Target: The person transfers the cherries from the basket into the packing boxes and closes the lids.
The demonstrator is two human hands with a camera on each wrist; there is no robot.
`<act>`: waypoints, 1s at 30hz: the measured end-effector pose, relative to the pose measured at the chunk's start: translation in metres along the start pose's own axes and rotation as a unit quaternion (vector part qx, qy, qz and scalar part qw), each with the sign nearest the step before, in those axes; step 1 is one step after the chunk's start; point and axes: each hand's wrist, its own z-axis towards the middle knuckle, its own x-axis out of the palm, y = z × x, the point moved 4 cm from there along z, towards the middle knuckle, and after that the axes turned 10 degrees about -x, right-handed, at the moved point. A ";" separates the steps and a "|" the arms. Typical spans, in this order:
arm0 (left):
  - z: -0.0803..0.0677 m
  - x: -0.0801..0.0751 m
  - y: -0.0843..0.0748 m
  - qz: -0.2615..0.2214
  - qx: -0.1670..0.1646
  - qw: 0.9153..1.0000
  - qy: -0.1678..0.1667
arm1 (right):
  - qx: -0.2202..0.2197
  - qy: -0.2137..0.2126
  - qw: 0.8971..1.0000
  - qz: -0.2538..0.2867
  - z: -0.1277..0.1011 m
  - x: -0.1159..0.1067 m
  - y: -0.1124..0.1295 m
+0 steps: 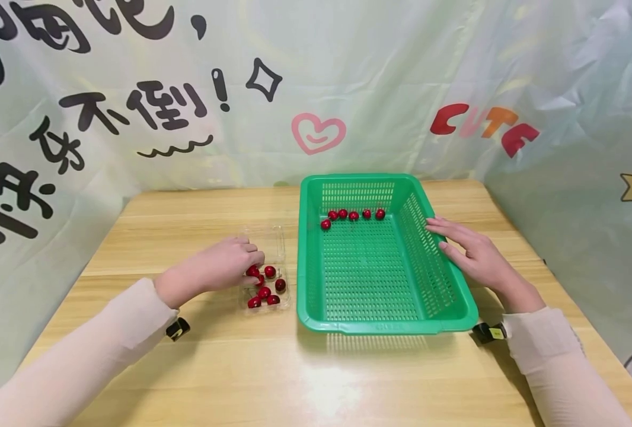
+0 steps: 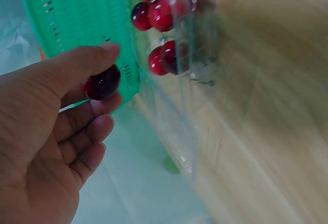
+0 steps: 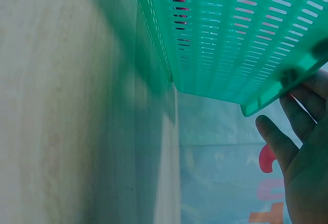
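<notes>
My left hand (image 1: pixel 225 264) is over a clear plastic box (image 1: pixel 286 299) left of the basket. In the left wrist view, its thumb and fingers pinch a dark red cherry (image 2: pixel 102 83) above the box. Several more red cherries (image 1: pixel 263 292) lie in the box, partly hidden by the hand in the head view. To the right, a green perforated basket (image 1: pixel 385 326) has a row of cherries (image 1: pixel 353 216) along its far end. My right hand (image 1: pixel 473 255) rests on the basket's right rim, its fingers extended over the edge and holding no cherry.
Both the box and basket stand on a light wooden table (image 1: pixel 214 367). The box's transparent lid (image 1: pixel 270 240) is folded back toward the rear. A printed cloth (image 1: pixel 380 77) hangs behind the table and along its sides.
</notes>
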 end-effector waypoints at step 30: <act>-0.011 0.021 -0.006 -0.065 -0.066 0.988 0.126 | 0.003 -0.002 1.000 0.004 0.000 -0.001 0.000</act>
